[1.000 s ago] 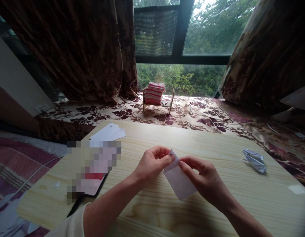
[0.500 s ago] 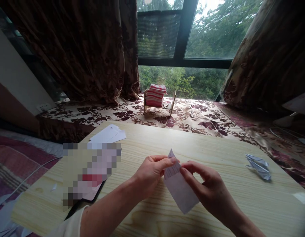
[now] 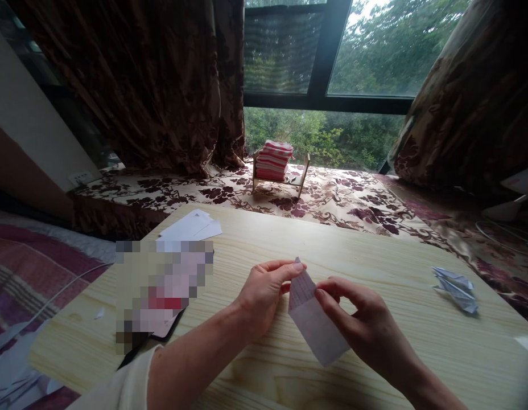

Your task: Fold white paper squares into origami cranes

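Note:
Over the table, a small sheet of white paper (image 3: 317, 330) hangs tilted between my hands, its upper end folded to a point. Faint printed lines show on the folded part. My left hand (image 3: 264, 287) pinches the paper near its pointed tip, thumb on top. On the right edge, at the end of the folded part, my right hand (image 3: 362, 313) grips it between thumb and forefinger. A folded paper shape (image 3: 456, 289) with several pleats lies to the right, apart from my hands.
Loose white paper sheets (image 3: 191, 226) lie at the far left of the wooden table (image 3: 255, 228). A blurred-out flat object (image 3: 165, 290) is nearer, left of my forearm. Beyond the table, a small rack (image 3: 304, 176) holds folded striped cloths (image 3: 272, 160) on the window ledge.
My left thumb has slid nearer the paper's tip, covering more of it. My right hand keeps its pinch on the edge. The whole view has shifted slightly.

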`<state>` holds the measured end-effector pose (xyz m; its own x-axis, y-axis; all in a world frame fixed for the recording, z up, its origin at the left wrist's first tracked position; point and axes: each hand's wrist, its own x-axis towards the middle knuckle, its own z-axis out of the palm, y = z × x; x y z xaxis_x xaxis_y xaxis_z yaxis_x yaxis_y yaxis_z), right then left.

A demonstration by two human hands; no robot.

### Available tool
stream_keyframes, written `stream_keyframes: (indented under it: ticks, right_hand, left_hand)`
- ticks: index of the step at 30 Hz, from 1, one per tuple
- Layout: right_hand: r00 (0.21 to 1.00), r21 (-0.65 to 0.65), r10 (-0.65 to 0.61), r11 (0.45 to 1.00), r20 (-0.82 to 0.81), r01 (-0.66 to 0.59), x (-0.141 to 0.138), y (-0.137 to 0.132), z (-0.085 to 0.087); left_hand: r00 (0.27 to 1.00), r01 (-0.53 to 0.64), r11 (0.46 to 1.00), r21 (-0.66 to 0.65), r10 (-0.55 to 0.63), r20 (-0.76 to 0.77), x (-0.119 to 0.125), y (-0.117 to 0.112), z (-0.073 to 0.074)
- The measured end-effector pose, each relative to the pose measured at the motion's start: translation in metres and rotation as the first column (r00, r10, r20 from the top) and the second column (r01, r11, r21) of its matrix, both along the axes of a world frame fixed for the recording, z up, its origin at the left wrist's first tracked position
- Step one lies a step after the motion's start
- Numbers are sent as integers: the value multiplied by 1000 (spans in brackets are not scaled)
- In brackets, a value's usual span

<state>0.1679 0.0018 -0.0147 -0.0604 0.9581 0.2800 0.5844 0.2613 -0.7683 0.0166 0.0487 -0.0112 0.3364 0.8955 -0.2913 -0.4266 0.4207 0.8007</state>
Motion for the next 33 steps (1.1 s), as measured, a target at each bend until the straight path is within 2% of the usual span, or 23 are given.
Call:
stream_keyframes:
  ticks: [3, 5, 8, 12, 18, 24, 33]
  right_hand:
    - [995, -86, -51, 995, -82, 44, 3, 0, -5]
    - [981, -146, -94, 987, -168, 70, 6, 1, -7]
    - [950, -211, -112, 976, -292, 50, 7, 2, -8]
    - [914, -243, -130, 969, -383, 37, 8, 3, -7]
    - [861, -296, -194, 954, -469, 54, 10, 5, -5]
    - [841, -307, -258, 945, -476, 117, 14, 8, -6]
    - [799, -362, -271, 929, -537, 72, 13, 8, -3]
  left_hand:
    - [996, 43, 995, 93, -35, -85, -2, 0, -1]
    - [984, 121, 981, 152, -97, -152, -2, -1, -1]
    - [952, 228, 959, 170, -183, -247, -2, -4, 0]
    - [926, 239, 954, 183, -167, -338, -1, -3, 0]
    - [927, 245, 946, 212, -165, -337, -5, 1, 2]
    - [903, 208, 944, 256, -85, -421, -6, 2, 5]
    - [919, 312, 911, 269, -217, -329, -8, 1, 3]
